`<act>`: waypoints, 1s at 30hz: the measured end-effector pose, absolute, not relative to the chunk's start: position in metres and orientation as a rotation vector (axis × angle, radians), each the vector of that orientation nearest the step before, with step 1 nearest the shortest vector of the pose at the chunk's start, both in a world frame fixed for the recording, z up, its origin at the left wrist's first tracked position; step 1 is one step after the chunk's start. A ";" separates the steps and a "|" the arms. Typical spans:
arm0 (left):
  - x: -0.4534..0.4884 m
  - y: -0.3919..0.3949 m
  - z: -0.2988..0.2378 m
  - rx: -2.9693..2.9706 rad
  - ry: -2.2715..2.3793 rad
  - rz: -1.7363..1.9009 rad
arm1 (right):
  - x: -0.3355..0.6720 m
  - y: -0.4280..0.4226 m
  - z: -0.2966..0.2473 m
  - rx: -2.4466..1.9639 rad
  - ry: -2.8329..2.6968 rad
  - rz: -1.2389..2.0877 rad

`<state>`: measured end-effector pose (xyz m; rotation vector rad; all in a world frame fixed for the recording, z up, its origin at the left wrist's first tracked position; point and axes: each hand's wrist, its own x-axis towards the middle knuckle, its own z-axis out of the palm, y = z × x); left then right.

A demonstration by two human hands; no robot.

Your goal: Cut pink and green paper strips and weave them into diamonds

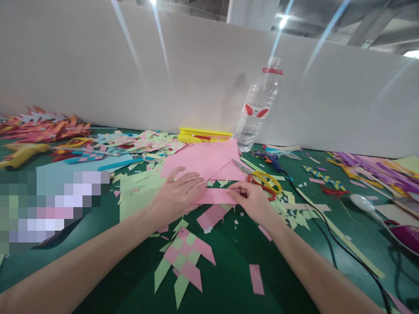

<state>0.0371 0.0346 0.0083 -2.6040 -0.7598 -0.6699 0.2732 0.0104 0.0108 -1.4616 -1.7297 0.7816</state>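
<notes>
We logged a white partition (98,74) across the back, both ends cut off by the frame. The green table (225,288) lay below it, its near edge out of view. On the left, a pixelated patch (49,209) hid whatever was there.

A large pink sheet (206,157) lay ahead of the hands, and the clear bottle (257,109) stood just behind its right corner.

We saw the left hand (176,192) palm down over the pink strip's left end; its thumb was hidden, so we couldn't tell gripping from pressing. The right hand (250,198) pinched the right end between thumb and fingers.

The woven pink-green piece (183,253) lay nearer us, its pointed tips mostly toward us. The scissors (258,174) lay just beyond the right hand, blades pointing away and left onto the sheet.

The pink strip (216,196) sat over the table between the hands, long axis left to right; both ends were covered by fingers. We couldn't tell whether it touched the tabletop.
</notes>
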 end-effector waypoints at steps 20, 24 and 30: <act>0.030 0.043 0.005 -2.599 -0.874 -0.767 | 0.281 0.008 0.005 -1.151 -2.110 0.242; 0.032 0.042 0.006 -2.621 -0.850 -0.831 | 0.281 0.006 0.007 -1.164 -2.129 0.140; 0.032 0.043 0.001 -2.619 -0.874 -0.807 | 0.281 0.009 0.002 -1.023 -2.203 -0.064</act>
